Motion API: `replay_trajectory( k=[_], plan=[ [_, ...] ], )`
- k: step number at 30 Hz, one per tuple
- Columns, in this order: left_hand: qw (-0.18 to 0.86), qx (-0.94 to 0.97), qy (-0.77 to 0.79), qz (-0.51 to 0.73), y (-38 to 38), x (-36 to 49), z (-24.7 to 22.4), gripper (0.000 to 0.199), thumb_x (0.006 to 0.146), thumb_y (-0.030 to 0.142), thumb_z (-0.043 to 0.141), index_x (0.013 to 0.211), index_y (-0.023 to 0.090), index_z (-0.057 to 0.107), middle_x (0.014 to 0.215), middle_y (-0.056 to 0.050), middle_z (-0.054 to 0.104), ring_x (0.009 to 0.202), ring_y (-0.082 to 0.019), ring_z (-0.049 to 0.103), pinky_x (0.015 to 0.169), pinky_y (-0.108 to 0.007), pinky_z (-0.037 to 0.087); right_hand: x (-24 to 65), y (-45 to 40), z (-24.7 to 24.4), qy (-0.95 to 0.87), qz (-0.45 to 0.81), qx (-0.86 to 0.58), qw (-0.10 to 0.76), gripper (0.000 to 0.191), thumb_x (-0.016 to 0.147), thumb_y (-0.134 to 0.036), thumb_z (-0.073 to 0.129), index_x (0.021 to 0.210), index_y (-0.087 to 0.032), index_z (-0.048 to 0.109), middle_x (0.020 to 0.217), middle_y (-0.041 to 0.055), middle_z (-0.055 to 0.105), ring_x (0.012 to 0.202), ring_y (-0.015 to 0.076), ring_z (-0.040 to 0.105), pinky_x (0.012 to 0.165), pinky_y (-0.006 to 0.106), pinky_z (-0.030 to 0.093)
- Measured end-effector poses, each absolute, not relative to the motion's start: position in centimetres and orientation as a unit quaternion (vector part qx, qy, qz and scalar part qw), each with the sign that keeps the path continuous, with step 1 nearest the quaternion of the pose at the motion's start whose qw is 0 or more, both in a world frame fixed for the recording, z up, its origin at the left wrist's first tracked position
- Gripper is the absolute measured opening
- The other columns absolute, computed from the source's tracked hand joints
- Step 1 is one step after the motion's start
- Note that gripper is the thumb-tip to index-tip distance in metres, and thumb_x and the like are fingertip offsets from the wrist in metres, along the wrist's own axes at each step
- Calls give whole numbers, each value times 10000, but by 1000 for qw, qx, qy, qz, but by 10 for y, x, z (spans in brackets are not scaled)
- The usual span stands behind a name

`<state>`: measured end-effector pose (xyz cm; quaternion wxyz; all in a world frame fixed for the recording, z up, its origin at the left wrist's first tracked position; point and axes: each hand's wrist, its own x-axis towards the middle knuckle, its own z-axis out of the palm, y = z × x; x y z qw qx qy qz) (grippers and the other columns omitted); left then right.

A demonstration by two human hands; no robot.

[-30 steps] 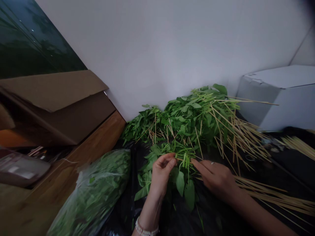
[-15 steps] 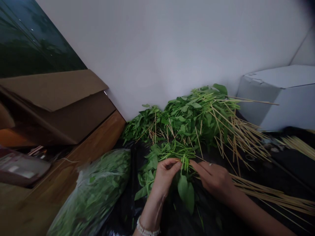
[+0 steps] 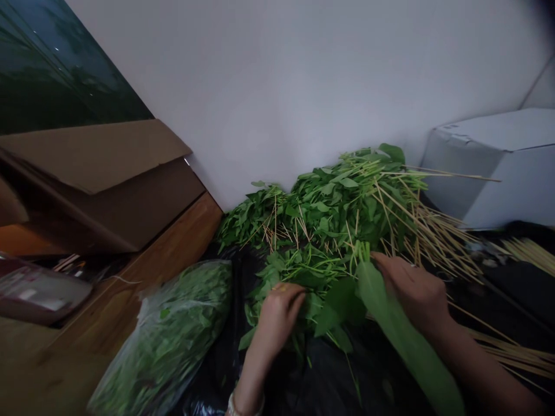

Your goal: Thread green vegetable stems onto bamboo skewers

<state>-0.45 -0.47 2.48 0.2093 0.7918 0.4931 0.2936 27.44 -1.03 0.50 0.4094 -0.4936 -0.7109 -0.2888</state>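
In the head view my right hand (image 3: pixel 414 292) is closed around a small bunch of leafy green stems (image 3: pixel 363 254). Its cut ends point up and a long leaf hangs down toward me. The skewer seen there earlier is hidden behind the hand and leaf. Left of it, my left hand (image 3: pixel 280 312) rests at the edge of a loose heap of leafy stems (image 3: pixel 316 266). Its fingers are curled together over the leaves; what they grip, if anything, is hidden.
Behind the heap, leafy bunches (image 3: pixel 325 202) on thin sticks (image 3: pixel 437 231) lean against the wall. A clear plastic bag of leaves (image 3: pixel 173 329) lies at left, beside a cardboard box (image 3: pixel 99 162). Bare sticks (image 3: pixel 515 352) and a white box (image 3: pixel 507 167) are at right. Black sheeting (image 3: pixel 321 375) covers the surface.
My hands have moved apart. The right has carried the bunch up and to the right; the left has let go of it and dropped down-left onto the loose leaves.
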Motion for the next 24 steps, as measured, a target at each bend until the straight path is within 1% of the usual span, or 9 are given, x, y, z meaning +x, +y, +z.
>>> replay_trajectory(
  k=[2, 5, 6, 8, 11, 13, 16, 20, 24],
  plan=[
    [191, 834, 467, 222, -11, -4, 21, 169, 884, 244, 570, 883, 217, 737, 867, -60, 723, 880, -214, 618, 802, -310, 450, 277, -9, 4, -697, -291, -510, 411, 283, 885, -90, 538, 1153, -151, 606, 866, 43, 717, 663, 120, 614, 626, 250, 391],
    [187, 850, 461, 174, -17, -5, 24, 156, 872, 295, 609, 821, 215, 732, 810, -49, 711, 859, -206, 610, 782, -295, 444, 279, -6, 3, -677, -286, -529, 424, 255, 894, -113, 537, 1134, -147, 619, 860, 28, 715, 674, 116, 626, 630, 235, 401],
    [189, 849, 465, 167, -17, -6, 26, 162, 870, 317, 614, 833, 216, 735, 806, -47, 712, 857, -206, 609, 785, -296, 444, 280, -5, 2, -672, -281, -535, 428, 242, 900, -126, 534, 1123, -146, 624, 858, 25, 714, 675, 115, 628, 630, 230, 404],
    [195, 842, 475, 167, -15, -7, 28, 179, 874, 337, 608, 926, 223, 737, 839, -46, 722, 866, -207, 611, 797, -300, 449, 283, -3, 1, -664, -270, -548, 432, 222, 913, -156, 526, 1108, -146, 633, 854, 25, 713, 674, 115, 632, 627, 225, 409],
    [186, 818, 497, 222, -8, -6, 27, 224, 897, 305, 573, 1056, 226, 710, 925, -49, 725, 896, -201, 614, 816, -306, 458, 286, -1, 0, -655, -256, -564, 433, 216, 932, -190, 500, 1095, -154, 637, 868, 29, 715, 681, 117, 638, 635, 223, 419],
    [157, 810, 504, 258, -2, -2, 24, 188, 892, 257, 576, 1004, 221, 723, 890, -48, 709, 889, -195, 604, 815, -310, 453, 288, 0, 0, -654, -248, -566, 437, 222, 938, -199, 485, 1094, -151, 635, 891, 37, 718, 698, 120, 645, 652, 223, 429],
    [97, 825, 501, 242, 6, 9, 21, 143, 832, 176, 636, 895, 238, 749, 876, -51, 664, 917, -215, 567, 810, -337, 427, 289, 1, -1, -652, -245, -565, 443, 225, 940, -203, 480, 1098, -148, 632, 907, 43, 721, 719, 127, 654, 657, 225, 435],
    [44, 838, 515, 176, 10, 20, 21, 226, 772, 113, 663, 898, 273, 761, 953, -68, 639, 979, -261, 525, 801, -382, 390, 287, 0, 0, -657, -251, -558, 440, 216, 937, -199, 495, 1098, -151, 630, 893, 36, 719, 702, 121, 651, 631, 222, 431],
    [39, 832, 526, 173, 13, 22, 17, 204, 768, 102, 660, 862, 251, 762, 959, -82, 633, 990, -272, 515, 801, -395, 381, 285, 0, -1, -659, -252, -554, 442, 220, 923, -182, 513, 1111, -159, 625, 906, 31, 720, 698, 123, 648, 654, 228, 438]
  ],
)
